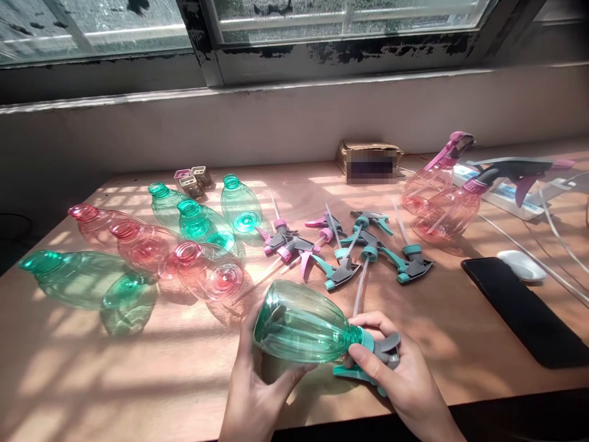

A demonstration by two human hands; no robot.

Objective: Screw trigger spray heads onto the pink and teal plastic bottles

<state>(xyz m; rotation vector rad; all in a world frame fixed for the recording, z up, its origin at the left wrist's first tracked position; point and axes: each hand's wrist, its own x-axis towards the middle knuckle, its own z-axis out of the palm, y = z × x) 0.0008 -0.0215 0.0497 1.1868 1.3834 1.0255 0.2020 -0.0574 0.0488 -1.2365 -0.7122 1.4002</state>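
A clear green bottle (301, 325) lies on its side in the air just above the near table edge. Around its base is my left hand (255, 387), the fingers partly behind it. My right hand (405, 374) pinches the teal collar of a grey and teal trigger spray head (386, 351) at the bottle's neck. The head's lever points down and left. Whether the collar is fully threaded cannot be seen. Beyond the bottle lie several loose teal and grey spray heads (343, 276) and pink and grey spray heads (289, 244), with thin tubes attached.
Several open green bottles (83, 279) and pink bottles (207, 273) lie at the left. Two pink bottles with heads (444, 212) stand back right, near a power strip (519, 196) and cables. A black phone (524, 313), white mouse (522, 265) and cardboard box (370, 162) are on the table.
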